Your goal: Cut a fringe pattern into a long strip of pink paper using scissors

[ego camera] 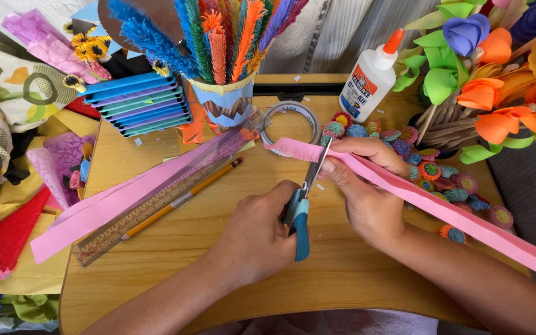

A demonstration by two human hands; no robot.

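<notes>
Both forearms came in from the bottom edge over the wooden table (156,260). The left hand (259,239) was closed through the handles of the teal scissors (300,208), with the blades parted around the edge of the pink paper strip (442,208). The right hand (367,186) pinched that strip between thumb and fingers just beside the blades; its free end, already fringed, pointed toward the tape roll (293,121), while the uncut length trailed off to the right edge. Doing this cut well seemed to call for short snips that stopped short of the far edge, evenly spaced, with the right hand feeding the strip along and keeping it taut. More pink strips (125,198) lay under a clear ruler (156,208) and a pencil (184,198) at left. A glue bottle (370,77) and small rolled paper flowers (432,170) sat beyond the right hand.
</notes>
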